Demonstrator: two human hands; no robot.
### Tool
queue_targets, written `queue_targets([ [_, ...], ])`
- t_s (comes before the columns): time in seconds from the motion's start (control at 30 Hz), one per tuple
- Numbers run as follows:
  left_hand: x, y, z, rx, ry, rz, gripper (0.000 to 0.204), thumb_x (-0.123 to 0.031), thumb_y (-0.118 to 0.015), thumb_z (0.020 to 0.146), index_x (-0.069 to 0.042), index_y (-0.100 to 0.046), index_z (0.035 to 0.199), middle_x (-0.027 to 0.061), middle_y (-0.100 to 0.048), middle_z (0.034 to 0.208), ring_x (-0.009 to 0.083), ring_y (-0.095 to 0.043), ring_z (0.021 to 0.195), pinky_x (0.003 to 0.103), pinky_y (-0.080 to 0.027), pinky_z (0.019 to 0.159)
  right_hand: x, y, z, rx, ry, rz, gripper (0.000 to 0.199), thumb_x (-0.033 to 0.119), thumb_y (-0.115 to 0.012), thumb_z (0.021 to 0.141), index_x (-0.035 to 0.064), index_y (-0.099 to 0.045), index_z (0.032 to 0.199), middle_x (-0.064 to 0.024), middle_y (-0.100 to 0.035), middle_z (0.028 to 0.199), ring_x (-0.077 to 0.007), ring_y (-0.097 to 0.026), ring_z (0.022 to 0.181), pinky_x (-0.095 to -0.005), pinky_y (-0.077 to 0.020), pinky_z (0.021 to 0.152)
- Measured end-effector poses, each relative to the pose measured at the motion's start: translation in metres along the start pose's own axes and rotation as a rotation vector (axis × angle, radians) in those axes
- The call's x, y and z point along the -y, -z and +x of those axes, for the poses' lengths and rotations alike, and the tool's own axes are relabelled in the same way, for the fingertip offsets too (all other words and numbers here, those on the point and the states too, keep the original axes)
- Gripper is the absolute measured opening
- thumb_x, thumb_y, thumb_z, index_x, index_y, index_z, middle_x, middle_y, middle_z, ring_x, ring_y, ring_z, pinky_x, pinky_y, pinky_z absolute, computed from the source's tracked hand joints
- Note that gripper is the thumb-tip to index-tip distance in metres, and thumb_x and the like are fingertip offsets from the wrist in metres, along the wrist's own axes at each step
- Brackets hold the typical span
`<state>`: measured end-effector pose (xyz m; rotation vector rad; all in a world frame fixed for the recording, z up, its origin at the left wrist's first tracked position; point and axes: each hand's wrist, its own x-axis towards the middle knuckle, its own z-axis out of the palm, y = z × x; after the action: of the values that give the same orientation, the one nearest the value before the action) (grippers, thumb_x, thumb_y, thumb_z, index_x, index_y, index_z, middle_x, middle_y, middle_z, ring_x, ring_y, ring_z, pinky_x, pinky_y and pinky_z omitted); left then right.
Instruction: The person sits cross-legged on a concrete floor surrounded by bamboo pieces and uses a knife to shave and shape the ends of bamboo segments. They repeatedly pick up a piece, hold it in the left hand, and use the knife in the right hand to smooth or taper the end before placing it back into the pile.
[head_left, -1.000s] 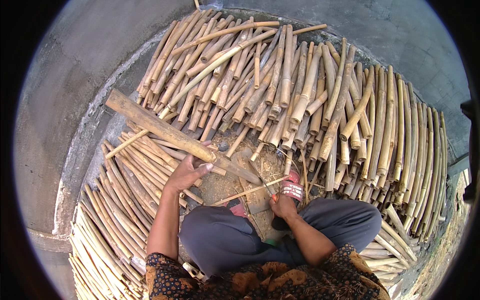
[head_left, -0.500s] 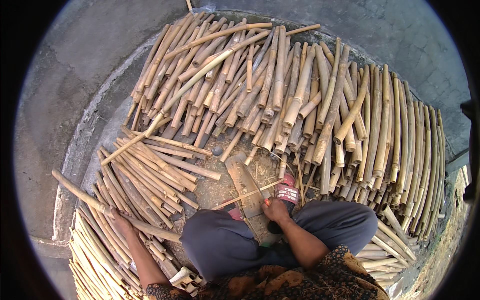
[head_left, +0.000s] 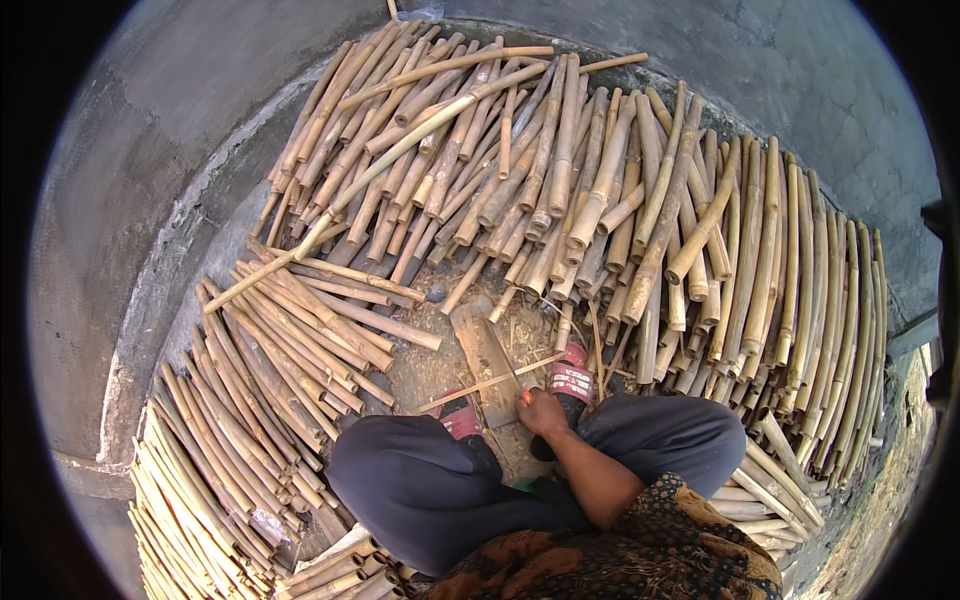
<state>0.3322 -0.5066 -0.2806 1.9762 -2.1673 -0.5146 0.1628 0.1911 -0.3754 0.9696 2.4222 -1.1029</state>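
My right hand (head_left: 541, 413) is closed round the orange-red handle of a knife (head_left: 526, 397), low in front of my knees. The knife's thin dark blade points away from me over a flat wooden board (head_left: 476, 340) on the ground. Across the board and beside the blade lies a thin bamboo strip (head_left: 455, 398). My left hand is out of view, so what it holds cannot be seen. The board lies between my feet, which wear red sandals (head_left: 571, 378).
Ahead, a large pile of bamboo poles (head_left: 590, 190) reaches the grey wall (head_left: 770, 70). More cut bamboo (head_left: 290, 330) lies on the left, with paler pieces (head_left: 185, 510) nearer me. At the lower right is another stack (head_left: 765, 500). Shavings litter the ground.
My left hand and the bamboo pole it held at the left have gone out of view. The right hand with the knife has shifted slightly left. My left knee has moved left, uncovering more of that sandal.
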Motion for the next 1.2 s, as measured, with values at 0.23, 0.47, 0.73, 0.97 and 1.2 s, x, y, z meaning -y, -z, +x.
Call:
queue_targets([
  [0.23, 0.030, -0.011, -0.022, -0.032, -0.009, 0.095, 0.044, -0.035, -0.061, 0.095, 0.004, -0.067, 0.112, 0.0192, -0.069, 0.090, 0.0345, -0.066, 0.078, 0.045, -0.055, 0.067, -0.003, -0.005, -0.001, -0.012, 0.005, 0.038, 0.047, 0.041, -0.061, 0.088, -0.0001, -0.069, 0.108, -0.0289, -0.069, 0.109, -0.0434, -0.066, 0.109, -0.0485, -0.0506, 0.094],
  [0.47, 0.041, -0.008, -0.021, -0.132, -0.053, 0.192, 0.040, -0.033, -0.060, 0.093, 0.002, -0.071, 0.108, 0.0204, -0.071, 0.090, 0.0377, -0.068, 0.078, 0.049, -0.057, 0.067, -0.004, -0.003, -0.003, -0.012, -0.021, 0.059, 0.047, 0.041, -0.061, 0.087, -0.0004, -0.070, 0.108, -0.0296, -0.069, 0.109, -0.0439, -0.066, 0.109, -0.0483, -0.0507, 0.095],
  [0.73, -0.034, 0.026, -0.001, -0.770, -0.670, 0.282, 0.037, -0.031, -0.060, 0.091, -0.001, -0.075, 0.104, 0.0218, -0.073, 0.090, 0.0414, -0.070, 0.078, 0.052, -0.058, 0.067, -0.003, -0.002, -0.003, 0.005, 0.008, 0.058, 0.048, 0.040, -0.060, 0.088, 0.0003, -0.068, 0.113, -0.0303, -0.069, 0.111, -0.0451, -0.066, 0.109, -0.0491, -0.0507, 0.097],
  [0.97, -0.384, -0.092, -0.167, 0.526, -1.380, -0.445, 0.032, -0.028, -0.058, 0.105, 0.003, -0.064, 0.113, 0.0045, -0.060, 0.087, 0.0149, -0.055, 0.079, 0.029, -0.047, 0.076, -0.006, -0.002, -0.004, 0.004, 0.021, 0.082, 0.048, 0.038, -0.059, 0.088, -0.0009, -0.067, 0.113, -0.0303, -0.069, 0.108, -0.0462, -0.067, 0.105, -0.0504, -0.0518, 0.094],
  [1.2, -0.553, -0.166, -0.477, 0.864, -1.906, -0.183, 0.039, -0.028, -0.066, 0.097, 0.002, -0.065, 0.121, 0.0207, -0.068, 0.111, 0.0315, -0.067, 0.100, 0.040, -0.052, 0.089, -0.008, 0.000, -0.004, 0.045, -0.003, 0.090, 0.044, 0.038, -0.062, 0.087, 0.0005, -0.066, 0.109, -0.0296, -0.069, 0.104, -0.0457, -0.066, 0.105, -0.0511, -0.0510, 0.091],
])
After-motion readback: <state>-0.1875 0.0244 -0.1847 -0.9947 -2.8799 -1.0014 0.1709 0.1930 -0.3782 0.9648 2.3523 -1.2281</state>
